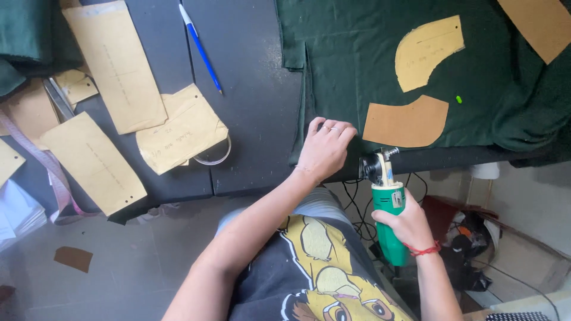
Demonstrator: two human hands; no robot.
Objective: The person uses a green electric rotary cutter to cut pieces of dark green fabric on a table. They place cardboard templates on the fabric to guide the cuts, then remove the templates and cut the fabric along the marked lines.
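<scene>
Head view: we look straight down at a dark table (250, 107) and our 2 hands.
Left hand: our left hand (324, 148) lies flat, fingers bent and unclenched, pressing the edge of the dark green fabric (357, 53) at the table's near edge; it grips nothing.
Right hand: our right hand (407, 224) is wrapped tightly around the green body of a handheld electric cutter (386, 208), a red cord around the wrist.
Cutter: it sits just off the table's near edge, its metal head touching or just beside the fabric edge, close to our left fingers; we cannot tell whether the blade meets the cloth.
Fabric: it spreads over the table's right part, with 2 curved cardboard patterns (407, 122) lying on it.
Table, left part: several tan paper pattern pieces (116, 65), a blue pen (199, 47) and a clear tape ring (214, 156) lie well apart from the hands.
</scene>
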